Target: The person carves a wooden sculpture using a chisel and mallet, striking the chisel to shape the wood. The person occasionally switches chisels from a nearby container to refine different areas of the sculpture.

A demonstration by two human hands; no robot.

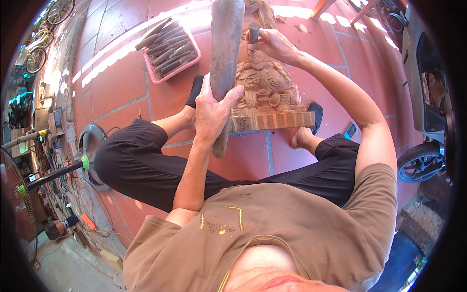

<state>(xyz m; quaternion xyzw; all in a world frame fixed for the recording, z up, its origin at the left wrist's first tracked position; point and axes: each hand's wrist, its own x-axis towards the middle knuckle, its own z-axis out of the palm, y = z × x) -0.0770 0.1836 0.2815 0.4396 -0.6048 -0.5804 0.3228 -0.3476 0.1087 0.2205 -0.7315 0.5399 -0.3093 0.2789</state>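
left hand [212, 114]: mallet [224, 53] upright | right hand [273, 45]: chisel [253, 32] pointing down

- A phone [350, 130] lies on the red floor tiles just right of the person's right foot: a small rectangle, dark-framed, its screen pale blue-grey.
- A gold emblem [220, 225] sits on the brown shirt's chest, with thin gold lines around it.
- No packages or signs are visible.

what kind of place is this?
Likely a home woodcarving workshop, partly outdoors: a carved wooden statue on the red tiled floor, a pink tray of chisels, a parked scooter alongside.
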